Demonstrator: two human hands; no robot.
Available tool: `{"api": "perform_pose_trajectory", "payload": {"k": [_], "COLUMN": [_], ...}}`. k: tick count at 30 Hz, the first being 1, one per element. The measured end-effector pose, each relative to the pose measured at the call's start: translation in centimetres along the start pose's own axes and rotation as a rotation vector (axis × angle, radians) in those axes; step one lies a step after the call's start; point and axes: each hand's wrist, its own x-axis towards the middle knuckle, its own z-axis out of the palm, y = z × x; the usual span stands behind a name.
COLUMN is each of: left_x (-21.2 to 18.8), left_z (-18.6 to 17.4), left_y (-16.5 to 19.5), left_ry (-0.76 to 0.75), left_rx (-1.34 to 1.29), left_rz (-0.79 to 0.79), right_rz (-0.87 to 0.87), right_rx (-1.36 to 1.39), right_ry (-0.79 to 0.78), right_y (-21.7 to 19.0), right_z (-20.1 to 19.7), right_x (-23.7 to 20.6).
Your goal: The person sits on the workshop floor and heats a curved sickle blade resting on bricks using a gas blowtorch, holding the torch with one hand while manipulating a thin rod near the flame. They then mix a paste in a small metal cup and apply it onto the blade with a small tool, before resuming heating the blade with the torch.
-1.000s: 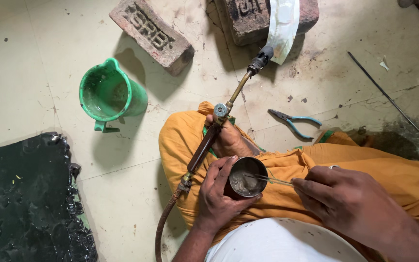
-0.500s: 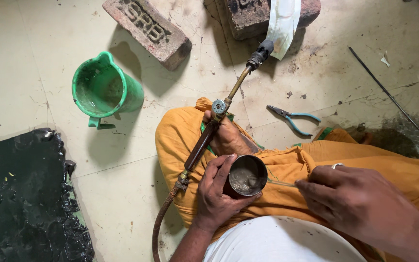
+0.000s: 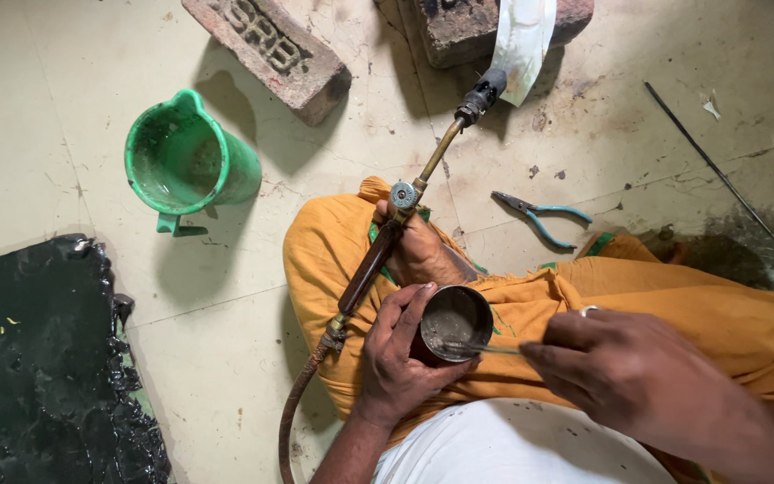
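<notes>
My left hand (image 3: 398, 354) grips a small dark metal cup (image 3: 452, 323) holding grey paste, resting on my lap in orange cloth (image 3: 718, 314). My right hand (image 3: 624, 372), with a ring on one finger, pinches a thin metal rod (image 3: 481, 348) whose tip dips into the cup. A gas torch (image 3: 405, 215) with a brass tube and brown handle lies across my left knee. Its nozzle points at a white metal strip (image 3: 523, 36) leaning on a brick (image 3: 472, 22).
A green plastic jug (image 3: 188, 161) stands on the pale floor at left. A second brick (image 3: 270, 54) lies above it. Blue-handled pliers (image 3: 544, 215) lie near my knee, a long thin rod (image 3: 718, 166) at right, a black tarry slab (image 3: 38, 358) at lower left.
My right hand has shifted slightly left with the thin rod, its tip moving inside the cup. The left hand keeps its hold on the cup.
</notes>
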Motion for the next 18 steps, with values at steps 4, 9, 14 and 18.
{"api": "perform_pose_trajectory", "payload": {"k": [4, 9, 14, 18], "left_x": [-0.02, 0.06, 0.1, 0.34], "left_z": [-0.03, -0.13, -0.2, -0.11], "left_y": [-0.06, -0.19, -0.18, -0.14], "left_ry": [-0.015, -0.013, -0.011, -0.004], "left_rx": [-0.006, -0.002, -0.006, -0.025], "left_rz": [-0.016, -0.013, -0.009, 0.005], "right_rz": [-0.03, -0.044, 0.014, 0.04], "right_rx": [-0.041, -0.006, 0.006, -0.02], "right_ry": [0.139, -0.04, 0.1, -0.066], "right_y": [0.11, 0.52, 0.75, 0.63], "right_z": [-0.02, 0.03, -0.24, 0.18], "right_x": [0.14, 0.06, -0.49, -0.3]}}
